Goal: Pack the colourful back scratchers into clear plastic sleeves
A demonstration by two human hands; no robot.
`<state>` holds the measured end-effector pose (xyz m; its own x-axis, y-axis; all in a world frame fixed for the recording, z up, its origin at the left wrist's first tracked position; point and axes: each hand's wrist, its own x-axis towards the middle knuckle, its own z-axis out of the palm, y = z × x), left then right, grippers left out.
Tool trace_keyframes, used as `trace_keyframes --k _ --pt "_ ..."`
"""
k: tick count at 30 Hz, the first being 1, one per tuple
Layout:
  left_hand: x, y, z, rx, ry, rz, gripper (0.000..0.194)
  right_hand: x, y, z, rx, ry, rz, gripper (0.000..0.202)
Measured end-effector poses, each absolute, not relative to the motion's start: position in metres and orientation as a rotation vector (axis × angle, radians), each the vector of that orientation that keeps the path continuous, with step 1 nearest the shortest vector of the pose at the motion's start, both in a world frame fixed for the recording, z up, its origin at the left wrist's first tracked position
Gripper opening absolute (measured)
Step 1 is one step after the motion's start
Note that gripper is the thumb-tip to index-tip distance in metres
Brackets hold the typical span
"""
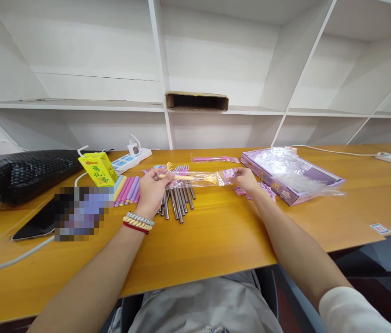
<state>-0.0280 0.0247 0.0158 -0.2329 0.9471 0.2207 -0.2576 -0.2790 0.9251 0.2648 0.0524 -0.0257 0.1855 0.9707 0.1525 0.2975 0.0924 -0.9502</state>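
A clear plastic bag (198, 179) with a yellow hand-shaped stick inside is stretched level between my two hands. My left hand (154, 187) pinches its left end, over the stick's handle. At the other end, my right hand (246, 179) grips the bag by its pink and purple printed part. Under and behind the bag lie several metal rods (179, 206) with coloured claw-like heads. Several pastel tubes (126, 189) sit in a row left of my left hand. Small pink packets (266, 191) lie beside my right hand.
A purple box (282, 189) holding clear plastic bags stands at the right. Farther back lies a wrapped pink stick (215, 159). On the left are a yellow drink carton (98, 169), a power strip (131, 159), a phone (43, 219), a white cable and a black wrapped bundle (25, 178).
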Motion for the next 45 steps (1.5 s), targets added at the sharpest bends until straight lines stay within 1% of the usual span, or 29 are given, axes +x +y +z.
trace_keyframes --k 4,7,9,12,18,22,30,37,42,45 --pt "-0.029 0.025 0.015 1.074 0.994 1.67 0.033 0.263 0.05 -0.024 -1.302 -1.351 0.901 0.039" --pt "-0.029 0.026 0.014 1.08 0.991 1.677 0.034 0.258 0.044 -0.018 -1.182 -1.459 0.973 0.039" --pt "-0.029 0.027 0.014 1.087 0.985 1.688 0.034 0.255 0.04 -0.014 -1.189 -1.506 0.955 0.039" --pt "-0.029 0.027 0.014 1.089 0.974 1.696 0.034 0.254 0.038 -0.012 -1.265 -1.495 0.902 0.034" --pt "-0.029 0.025 0.015 1.073 0.983 1.69 0.034 0.26 0.043 -0.017 -1.36 -1.446 0.889 0.017" --pt "-0.029 0.026 0.015 1.071 0.979 1.699 0.035 0.263 0.046 -0.022 -1.391 -1.496 0.897 0.017" --pt "-0.028 0.025 0.015 1.089 0.947 1.699 0.034 0.265 0.049 -0.024 -1.433 -1.384 0.796 0.022" --pt "-0.028 0.026 0.014 1.083 0.967 1.704 0.034 0.258 0.041 -0.015 -1.387 -1.377 0.923 0.011" --pt "-0.028 0.026 0.014 1.086 0.99 1.697 0.034 0.259 0.043 -0.017 -1.376 -1.444 0.979 0.021" --pt "-0.028 0.026 0.014 1.093 0.968 1.693 0.034 0.26 0.046 -0.02 -1.377 -1.433 0.979 0.021"
